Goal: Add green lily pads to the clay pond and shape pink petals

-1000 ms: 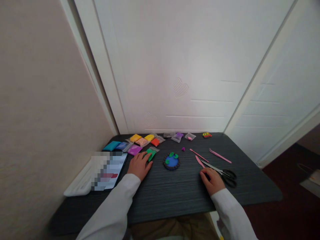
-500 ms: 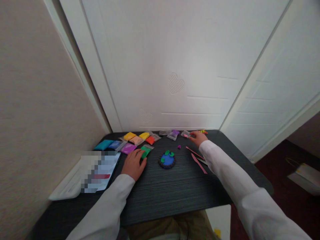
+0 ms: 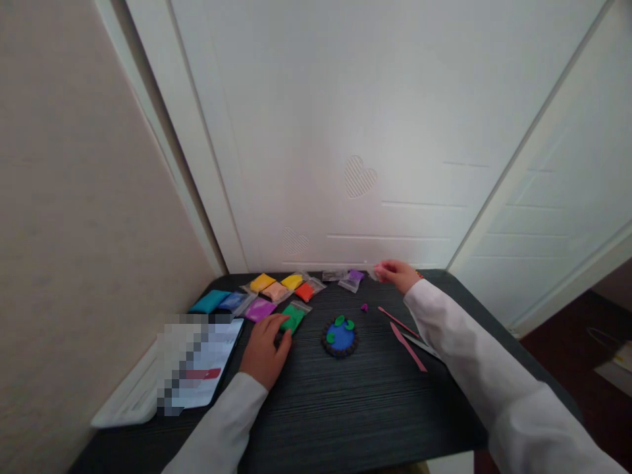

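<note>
Dark tabletop (image 3: 345,408), pink packet (image 3: 378,272) pinched at the very tip of the right grip (image 3: 382,268)

Long, loose white sleeves reach both wrists.

Got a green packet (image 3: 295,318), a blue disc (image 3: 342,338) with 3 green bits (image 3: 349,325) and a dark rim (image 3: 340,355), 2 pink tools (image 3: 409,349), near-black counter (image 3: 355,408) with fine streaks, plus striped hearts (image 3: 359,177) on white panels (image 3: 296,118).
</note>
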Motion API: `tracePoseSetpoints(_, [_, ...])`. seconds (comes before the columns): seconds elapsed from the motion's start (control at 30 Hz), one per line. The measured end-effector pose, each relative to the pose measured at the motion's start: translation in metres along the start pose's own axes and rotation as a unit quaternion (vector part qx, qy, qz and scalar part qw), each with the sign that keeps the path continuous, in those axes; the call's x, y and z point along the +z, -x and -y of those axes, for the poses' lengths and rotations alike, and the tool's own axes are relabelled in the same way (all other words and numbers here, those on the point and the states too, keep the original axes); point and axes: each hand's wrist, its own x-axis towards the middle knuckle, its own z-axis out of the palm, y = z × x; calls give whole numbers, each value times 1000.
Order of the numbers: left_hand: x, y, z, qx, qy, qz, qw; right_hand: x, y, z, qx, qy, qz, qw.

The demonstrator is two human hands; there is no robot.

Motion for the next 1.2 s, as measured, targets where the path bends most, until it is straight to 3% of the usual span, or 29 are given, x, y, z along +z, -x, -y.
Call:
tracePoseSetpoints(0.13, [-23,6,-55,-39,111,-18,993,2,75,48,-69,-157,-16,985])
tracePoseSetpoints(0.23, [-47,20,-111,-83,278,17,957,19,135,79,-93,-403,35,910])
tracePoseSetpoints(0.33, [-62,39,-150,-112,379,53,917,42,176,89,-57,-480,47,874])
tracePoseSetpoints(0.4, [-63,51,-161,-143,409,64,899,57,193,86,-36,-513,50,856])
tracePoseSetpoints(0.53, [-53,66,-158,-248,491,8,835,80,212,69,-13,-525,73,848])
tracePoseSetpoints(0.6, [-48,69,-154,-280,505,31,816,85,217,62,-6,-516,66,854])
tracePoseSetpoints(0.7, [-43,71,-150,-299,508,84,803,89,221,56,6,-492,44,869])
tracePoseSetpoints(0.93, [-31,74,-138,-318,539,116,771,94,220,53,19,-476,17,879])
tracePoseSetpoints(1.03, [-28,76,-132,-332,554,106,756,96,220,53,23,-467,21,884])
tracePoseSetpoints(1.2, [-25,80,-128,-339,568,168,731,98,221,52,26,-458,30,888])
